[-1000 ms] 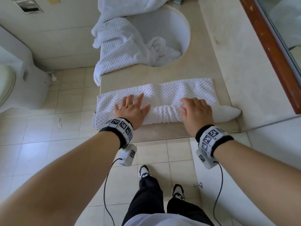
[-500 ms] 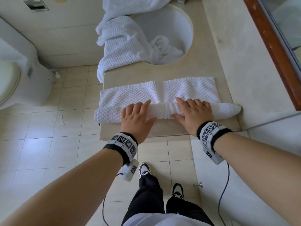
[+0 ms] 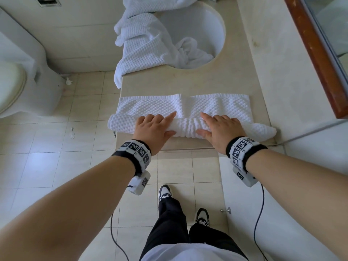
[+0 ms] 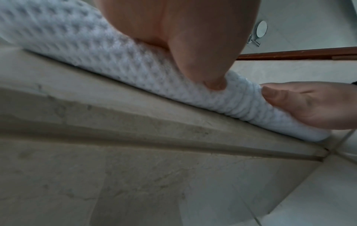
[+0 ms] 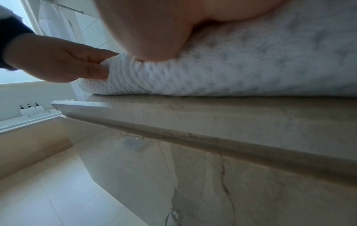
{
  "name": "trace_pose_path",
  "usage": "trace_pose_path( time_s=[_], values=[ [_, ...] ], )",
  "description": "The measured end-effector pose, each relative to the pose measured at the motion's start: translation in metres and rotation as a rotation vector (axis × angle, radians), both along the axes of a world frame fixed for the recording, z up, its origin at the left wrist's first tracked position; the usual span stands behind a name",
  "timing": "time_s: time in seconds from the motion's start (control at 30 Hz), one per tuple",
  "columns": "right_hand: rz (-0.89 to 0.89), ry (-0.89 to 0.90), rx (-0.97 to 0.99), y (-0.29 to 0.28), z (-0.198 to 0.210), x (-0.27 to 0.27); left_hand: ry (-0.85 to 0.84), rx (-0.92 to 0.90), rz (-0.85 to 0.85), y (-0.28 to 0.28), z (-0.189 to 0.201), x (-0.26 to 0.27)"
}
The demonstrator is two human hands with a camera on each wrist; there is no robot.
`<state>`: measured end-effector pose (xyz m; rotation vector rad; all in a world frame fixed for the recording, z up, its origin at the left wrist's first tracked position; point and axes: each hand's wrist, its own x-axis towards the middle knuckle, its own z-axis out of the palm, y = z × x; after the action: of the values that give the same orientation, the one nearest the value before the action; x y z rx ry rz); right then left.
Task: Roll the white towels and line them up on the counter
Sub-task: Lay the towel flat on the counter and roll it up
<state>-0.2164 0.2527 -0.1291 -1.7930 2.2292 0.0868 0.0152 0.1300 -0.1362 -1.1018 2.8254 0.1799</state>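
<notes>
A white waffle towel (image 3: 216, 104) lies across the beige counter (image 3: 150, 81), its near part rolled into a long roll (image 3: 186, 128) by the front edge. My left hand (image 3: 154, 127) and right hand (image 3: 220, 127) lie flat on top of the roll, either side of its bunched middle. Their fingers reach forward to the flat part and their thumbs press the near side. The left wrist view shows my left thumb (image 4: 203, 61) dug into the towel (image 4: 86, 50). In the right wrist view the roll (image 5: 231, 73) sits under my right palm (image 5: 154, 30).
More white towels (image 3: 146, 44) are heaped over the counter's left edge and into the round sink (image 3: 203, 25) beyond. A wood-framed mirror (image 3: 316, 53) runs along the right. A toilet (image 3: 18, 76) stands at left. The roll's left end overhangs the counter edge, above tiled floor.
My left hand drew back from the flat part onto the roll. Both hands shifted toward the middle of the roll, and their fingers now reach over its far side.
</notes>
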Motion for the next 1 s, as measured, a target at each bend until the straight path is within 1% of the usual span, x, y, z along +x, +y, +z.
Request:
trace_pose_path(
  time_s=[0.1, 0.3, 0.47, 0.53, 0.6, 0.7, 0.8, 0.9, 1.0],
  values=[
    [0.029, -0.056, 0.021, 0.004, 0.003, 0.003, -0.029, 0.016, -0.017, 0.006, 0.003, 0.008],
    [0.038, -0.129, 0.124, 0.004, 0.005, 0.008, -0.109, 0.125, -0.01, 0.01, 0.012, 0.018],
    [0.017, -0.175, 0.14, -0.006, -0.003, 0.001, -0.13, 0.197, -0.003, 0.0, 0.013, 0.015],
    [0.021, -0.152, 0.115, -0.01, -0.005, -0.002, -0.126, 0.233, -0.001, -0.006, 0.012, 0.012],
    [0.037, -0.09, 0.093, -0.014, -0.005, -0.005, -0.115, 0.246, 0.013, -0.012, 0.01, 0.009],
    [0.02, -0.015, 0.075, -0.019, 0.0, -0.006, -0.112, 0.192, 0.036, -0.019, 0.006, 0.005],
    [-0.024, 0.054, -0.016, -0.018, 0.007, 0.003, -0.128, 0.167, 0.078, -0.026, 0.003, -0.002],
    [-0.044, 0.009, -0.174, -0.009, 0.006, 0.02, -0.121, 0.181, 0.122, -0.033, 0.002, -0.006],
    [0.023, 0.011, -0.259, 0.006, -0.004, 0.031, -0.125, 0.2, 0.134, -0.039, 0.002, -0.009]
  ],
)
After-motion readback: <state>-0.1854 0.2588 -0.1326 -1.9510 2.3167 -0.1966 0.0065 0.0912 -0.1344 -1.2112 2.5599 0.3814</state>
